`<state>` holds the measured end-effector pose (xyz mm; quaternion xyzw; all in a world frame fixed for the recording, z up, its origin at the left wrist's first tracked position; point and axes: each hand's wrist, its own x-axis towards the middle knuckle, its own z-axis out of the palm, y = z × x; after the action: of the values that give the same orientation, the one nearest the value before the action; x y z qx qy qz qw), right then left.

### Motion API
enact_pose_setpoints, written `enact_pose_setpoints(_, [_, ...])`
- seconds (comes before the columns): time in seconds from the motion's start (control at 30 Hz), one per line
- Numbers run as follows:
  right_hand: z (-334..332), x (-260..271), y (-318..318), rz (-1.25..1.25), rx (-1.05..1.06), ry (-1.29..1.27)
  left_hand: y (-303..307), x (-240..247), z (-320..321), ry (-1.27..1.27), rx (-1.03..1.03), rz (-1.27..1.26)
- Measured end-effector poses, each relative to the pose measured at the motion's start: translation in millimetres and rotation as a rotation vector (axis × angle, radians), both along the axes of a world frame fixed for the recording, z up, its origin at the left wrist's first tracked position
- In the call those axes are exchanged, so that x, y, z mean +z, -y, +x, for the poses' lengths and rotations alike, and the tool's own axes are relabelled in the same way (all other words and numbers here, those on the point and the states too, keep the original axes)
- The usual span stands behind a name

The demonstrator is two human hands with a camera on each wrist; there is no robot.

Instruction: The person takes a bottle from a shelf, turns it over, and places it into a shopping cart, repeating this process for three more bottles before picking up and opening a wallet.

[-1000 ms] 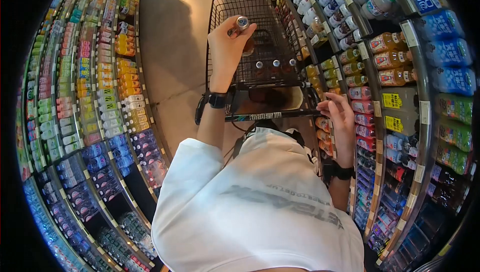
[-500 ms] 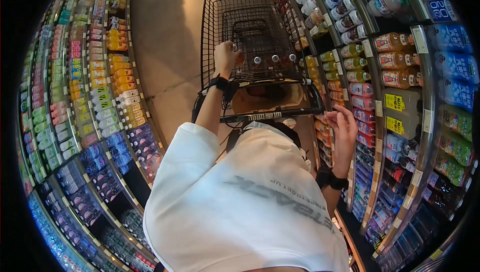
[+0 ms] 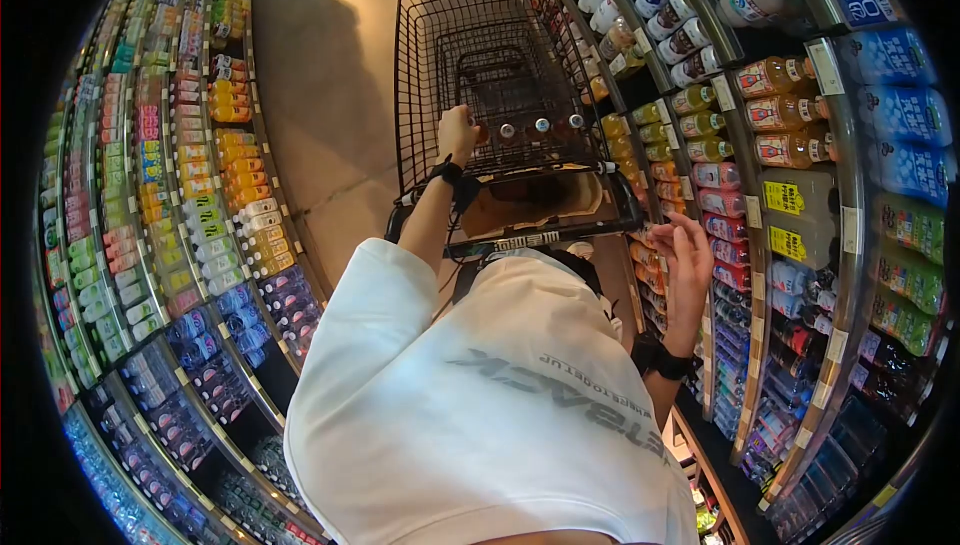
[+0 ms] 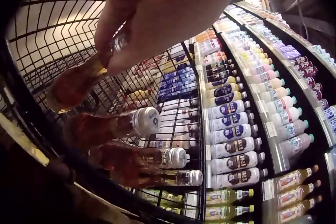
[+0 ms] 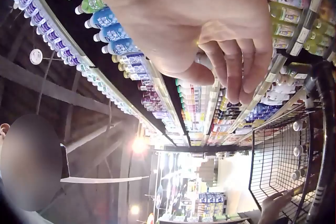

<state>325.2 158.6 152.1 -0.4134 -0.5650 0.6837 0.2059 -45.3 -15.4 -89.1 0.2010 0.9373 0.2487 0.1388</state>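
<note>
My left hand [image 3: 457, 133] is down inside the black wire shopping cart [image 3: 402, 80], near its handle end. It pinches an amber-filled glass bottle [image 4: 76, 85] by the neck, just under the silver cap. The bottle leans in the left wrist view, its base close to the cart's wire side. Beside it stand three similar bottles [image 4: 113, 129] in a row, their silver caps showing. My right hand [image 3: 685, 265] hangs in the air by the right-hand shelves, its fingers loosely bent and nothing between them [image 5: 244, 66].
Shelves packed with drinks line both sides: orange bottles [image 3: 240, 155] on the left, juice bottles [image 3: 780, 110] and blue packs [image 3: 895, 105] on the right. The cart's handle [image 3: 525, 241] lies before my body. Tiled floor [image 3: 310, 65] runs along the cart's left.
My left hand has lowered the bottle from above the cart into it, beside the row of bottles. The right hand has stayed nearly in place.
</note>
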Motion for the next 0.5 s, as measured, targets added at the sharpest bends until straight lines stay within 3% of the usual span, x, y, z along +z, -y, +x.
enact_pose_setpoints(0.2, [2,1,-3,-0.017,-0.007,0.003,-1,-2,5,-0.022,-0.032,0.025])
enact_pose_setpoints(0.4, [1,1,-5,-0.011,-0.004,-0.004,-2,9,4,0.165,-0.110,-0.186])
enact_pose_setpoints(0.5, [3,3,-6,-0.013,0.000,-0.015,3,-8,3,0.090,-0.151,-0.105])
